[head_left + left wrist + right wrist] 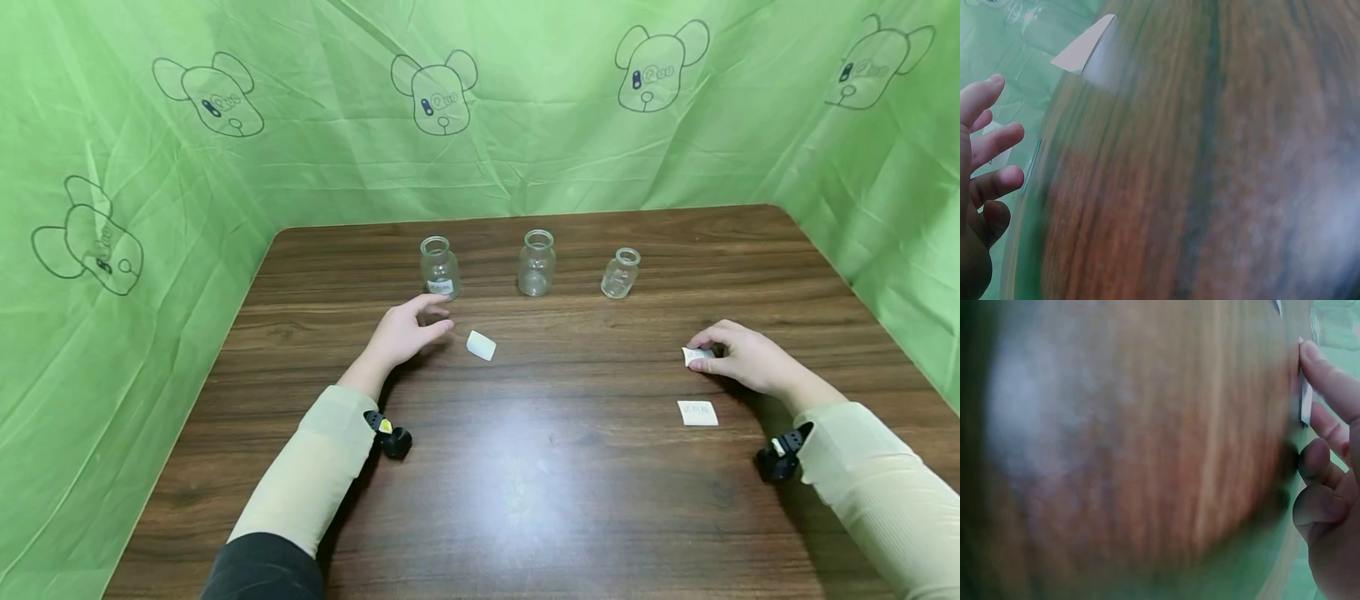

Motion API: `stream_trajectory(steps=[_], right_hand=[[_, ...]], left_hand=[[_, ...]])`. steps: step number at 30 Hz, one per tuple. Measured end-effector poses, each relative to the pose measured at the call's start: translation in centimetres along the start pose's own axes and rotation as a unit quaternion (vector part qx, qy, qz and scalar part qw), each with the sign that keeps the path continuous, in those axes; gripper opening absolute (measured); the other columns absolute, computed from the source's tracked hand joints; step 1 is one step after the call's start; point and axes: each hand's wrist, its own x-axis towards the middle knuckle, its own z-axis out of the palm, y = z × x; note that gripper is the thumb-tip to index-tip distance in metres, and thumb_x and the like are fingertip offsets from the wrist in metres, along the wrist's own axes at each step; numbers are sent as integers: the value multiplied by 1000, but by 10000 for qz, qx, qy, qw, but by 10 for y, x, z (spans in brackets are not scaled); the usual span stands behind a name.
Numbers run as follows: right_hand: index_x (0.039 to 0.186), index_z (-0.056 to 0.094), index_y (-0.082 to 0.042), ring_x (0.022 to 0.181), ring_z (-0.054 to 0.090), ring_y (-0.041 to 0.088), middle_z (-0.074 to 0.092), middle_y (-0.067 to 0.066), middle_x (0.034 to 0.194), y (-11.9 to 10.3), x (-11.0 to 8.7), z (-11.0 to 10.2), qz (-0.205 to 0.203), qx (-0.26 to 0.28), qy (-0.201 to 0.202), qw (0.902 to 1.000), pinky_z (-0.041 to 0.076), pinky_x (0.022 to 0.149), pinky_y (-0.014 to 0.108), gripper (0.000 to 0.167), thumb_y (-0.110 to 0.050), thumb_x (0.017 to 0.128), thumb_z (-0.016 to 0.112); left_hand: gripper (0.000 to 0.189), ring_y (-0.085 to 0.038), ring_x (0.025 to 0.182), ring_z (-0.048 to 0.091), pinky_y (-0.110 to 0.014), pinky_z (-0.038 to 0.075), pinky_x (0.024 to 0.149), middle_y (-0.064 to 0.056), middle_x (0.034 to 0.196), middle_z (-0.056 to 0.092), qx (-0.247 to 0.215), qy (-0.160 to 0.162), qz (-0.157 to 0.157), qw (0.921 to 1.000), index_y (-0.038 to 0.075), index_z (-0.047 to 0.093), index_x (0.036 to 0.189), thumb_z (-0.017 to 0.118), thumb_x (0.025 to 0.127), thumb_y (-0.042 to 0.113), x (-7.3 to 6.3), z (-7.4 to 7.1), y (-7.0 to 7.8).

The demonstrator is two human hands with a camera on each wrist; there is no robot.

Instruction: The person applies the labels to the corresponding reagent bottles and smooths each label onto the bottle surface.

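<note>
- Nearest, a loose slip [697,413] lies toward the table's [600,517] right edge, writing unreadable.
- Beyond, the right hand [750,362] pinches a paper slip [696,356]: probably light, easily creased, best gripped by its edges.
- Left hand [401,333], fingers spread, hovers near a white card [481,346].
- Far edge: three jars [536,271], one label [440,287] illegible.

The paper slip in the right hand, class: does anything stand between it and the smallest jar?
Nothing visible does. In the head view, only tabletop shows between the paper slip held by the right hand and the smallest jar. The nearby slip lies nearer the person, off that line.
</note>
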Motion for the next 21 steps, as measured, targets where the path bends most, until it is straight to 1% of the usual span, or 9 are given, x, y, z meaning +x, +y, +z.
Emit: stream_trajectory(steps=[2, 5, 9, 12, 14, 19, 21], right_hand=[[96, 68, -16, 86, 54, 17, 58, 2, 95, -1, 1, 0, -27, -34, 95, 9999, 40, 73, 34, 21, -31, 82, 72], [96, 68, -16, 87, 54, 16, 60, 0, 94, -4, 3, 0, 48, -18, 220, 9997, 38, 74, 32, 20, -33, 84, 71], [98, 68, -15, 91, 52, 18, 62, 2, 95, -11, 10, -3, 197, 192, 345, 9990, 36, 78, 33, 23, -33, 85, 69], [100, 68, -14, 93, 52, 19, 62, 3, 97, -19, 17, -6, 350, 402, 381, 9979, 36, 79, 35, 26, -34, 85, 69], [102, 67, -13, 93, 52, 20, 62, 4, 97, -26, 23, -8, 411, 511, 421, 9970, 36, 79, 36, 27, -34, 85, 69], [105, 66, -14, 89, 52, 21, 61, 3, 99, -43, 36, -7, 442, 798, 467, 9947, 38, 76, 38, 30, -36, 85, 69], [105, 66, -13, 87, 52, 21, 61, 4, 99, -50, 41, -6, 399, 873, 491, 9942, 38, 75, 38, 31, -37, 85, 69]], left_hand=[[48, -13, 56, 55, -31, 46, 57, 4, 108, 68, 15, 19, 36, 10000, 19, 57, 127, 67, 85, 39, 1, 0, 1], [47, -13, 62, 55, -31, 45, 60, 5, 107, 68, 31, 43, 81, 10000, 17, 57, 127, 66, 85, 38, 2, 1, 3], [46, -14, 70, 54, -33, 43, 64, 6, 106, 68, 26, 48, 152, 9999, 16, 58, 126, 66, 86, 36, 4, 1, 8], [45, -13, 72, 56, -33, 44, 67, 5, 106, 68, 17, 41, 205, 9998, 16, 58, 126, 66, 86, 36, 7, 2, 12], [45, -13, 69, 58, -33, 45, 69, 3, 106, 68, -31, 21, 242, 9997, 16, 58, 126, 66, 86, 36, 9, 3, 14], [44, -12, 69, 62, -34, 47, 72, 2, 104, 68, -224, -29, 329, 9992, 15, 58, 126, 66, 87, 33, 13, 6, 27], [42, -11, 76, 64, -34, 47, 76, 2, 103, 69, -282, -53, 400, 9988, 15, 58, 125, 66, 87, 31, 14, 8, 34]])
